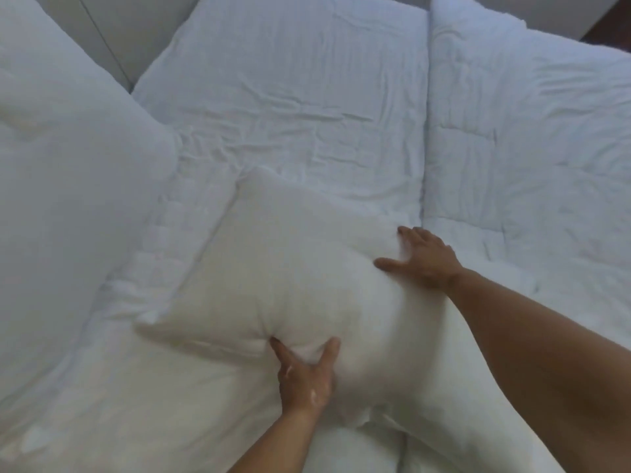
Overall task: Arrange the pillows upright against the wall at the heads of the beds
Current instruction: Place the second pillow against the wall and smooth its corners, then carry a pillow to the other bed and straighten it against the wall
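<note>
A white pillow (273,268) lies flat and slightly askew on the bed in the middle of the view. My left hand (304,377) grips its near edge, fingers and thumb pinching into the stuffing. On the pillow's right side my right hand (423,261) presses in with fingers spread. Another large white pillow (68,172) fills the left of the view, leaning toward the grey wall (112,32). Whether it stands fully upright I cannot tell.
Two white beds sit side by side, the left mattress (290,97) with a wrinkled sheet and the right one (529,138) under a quilted cover. A seam (425,131) runs between them. A dark floor corner (611,25) shows at top right.
</note>
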